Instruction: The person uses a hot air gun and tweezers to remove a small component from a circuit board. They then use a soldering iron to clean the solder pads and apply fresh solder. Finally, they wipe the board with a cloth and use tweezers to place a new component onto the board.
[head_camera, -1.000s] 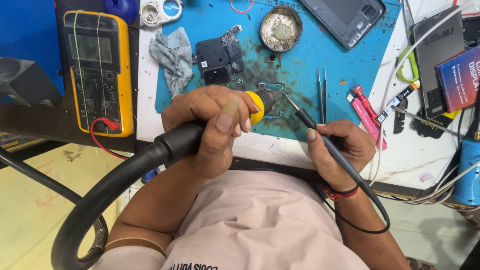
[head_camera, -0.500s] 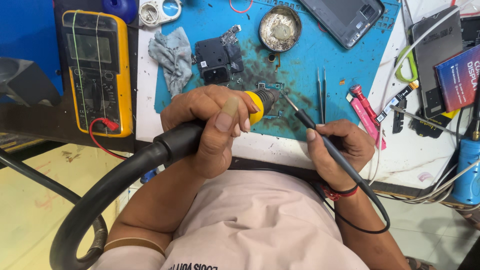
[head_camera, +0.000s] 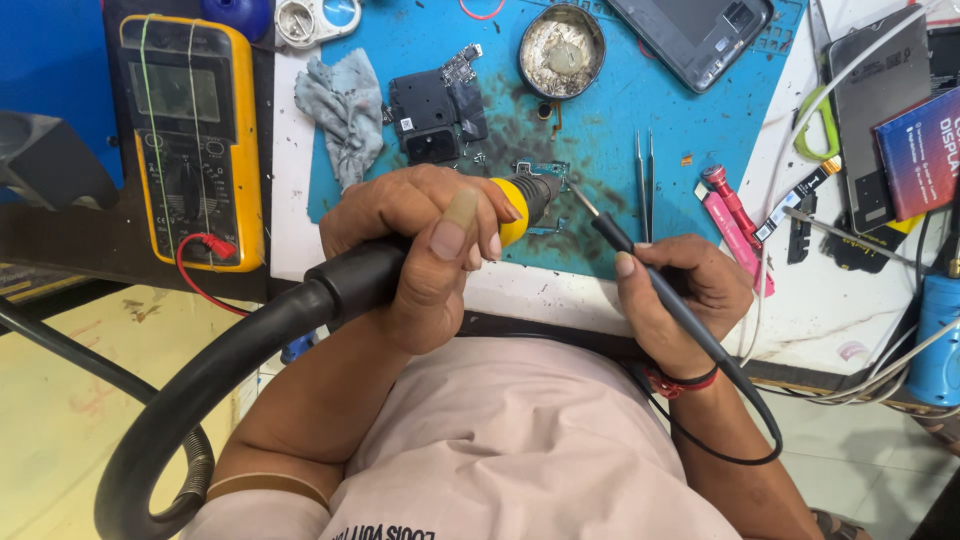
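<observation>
The left hand (head_camera: 420, 245) is wrapping its fingers tight around the hot air tool (head_camera: 510, 205), its nozzle pointing right at the small circuit board (head_camera: 540, 175) on the blue mat (head_camera: 640, 100). The right hand (head_camera: 680, 300) is pinching the black soldering pen (head_camera: 640, 265), tip slanting up-left, maybe touching that board

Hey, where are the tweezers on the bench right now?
In the head view, the tweezers lie on the blue mat, right of centre, just above the right hand and left of the pink screwdriver.
</observation>
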